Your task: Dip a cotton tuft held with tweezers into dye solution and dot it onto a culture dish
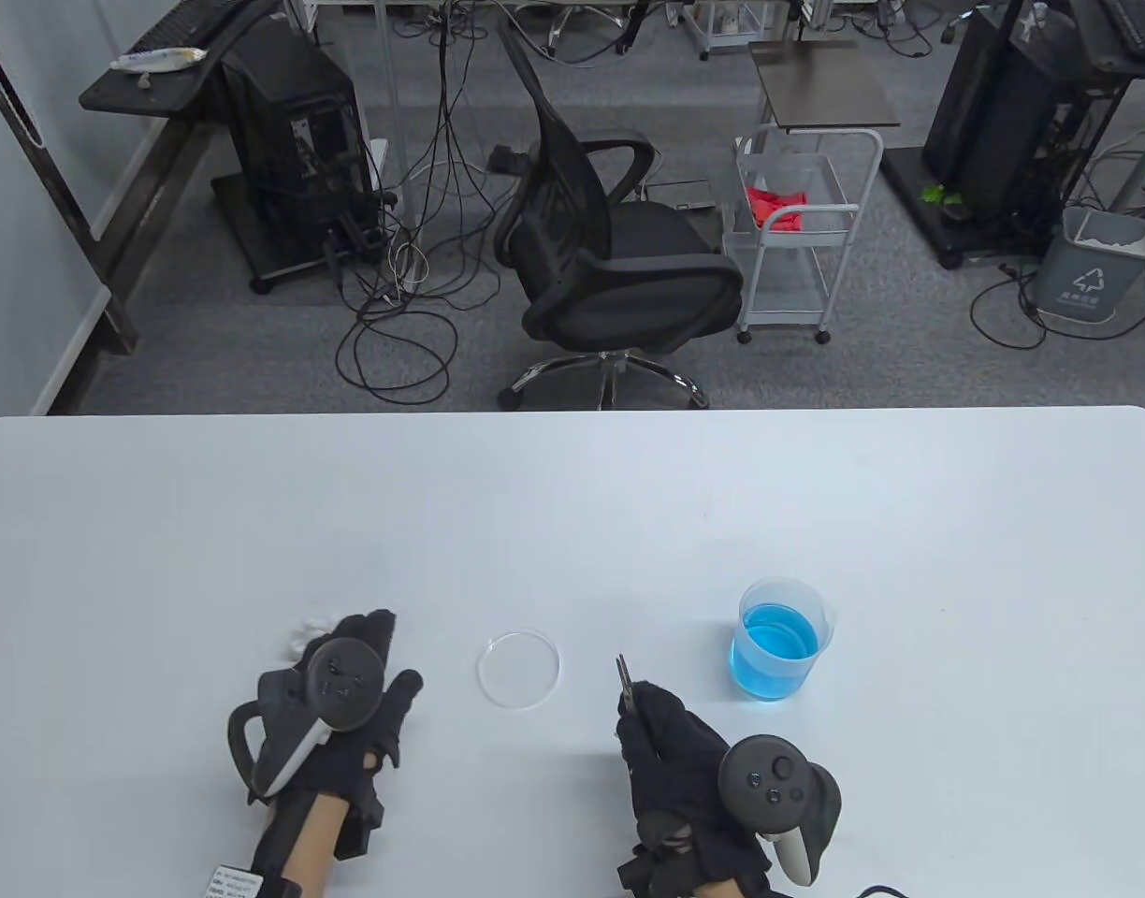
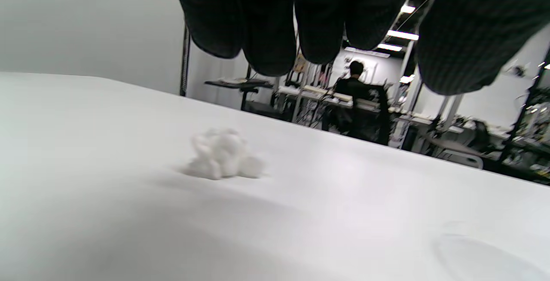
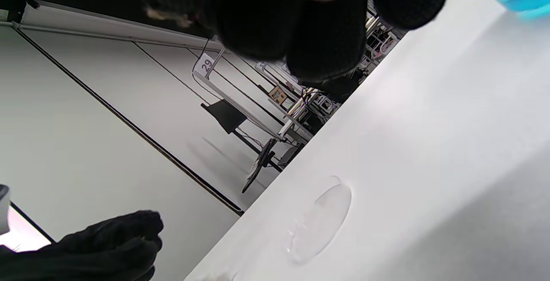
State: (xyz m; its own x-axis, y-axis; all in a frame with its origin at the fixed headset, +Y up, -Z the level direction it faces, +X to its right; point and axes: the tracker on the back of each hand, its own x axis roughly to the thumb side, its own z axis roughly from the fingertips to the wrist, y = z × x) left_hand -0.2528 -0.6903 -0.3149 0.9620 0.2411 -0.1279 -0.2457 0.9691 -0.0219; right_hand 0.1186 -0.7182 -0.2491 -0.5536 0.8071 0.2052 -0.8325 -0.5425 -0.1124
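Note:
A clear culture dish (image 1: 519, 668) lies on the white table (image 1: 572, 505) between my hands; it also shows in the right wrist view (image 3: 320, 218) and at the corner of the left wrist view (image 2: 485, 259). A beaker of blue dye (image 1: 780, 639) stands to its right. A white cotton clump (image 1: 309, 633) lies on the table just beyond my left hand (image 1: 348, 697), whose fingers (image 2: 266, 23) hang above the cotton (image 2: 223, 154) without touching it. My right hand (image 1: 671, 739) grips metal tweezers (image 1: 624, 678), tips pointing away from me and empty.
An office chair (image 1: 610, 253) and a white cart (image 1: 802, 234) stand on the floor beyond the table's far edge. My left hand shows at the bottom left of the right wrist view (image 3: 99, 251).

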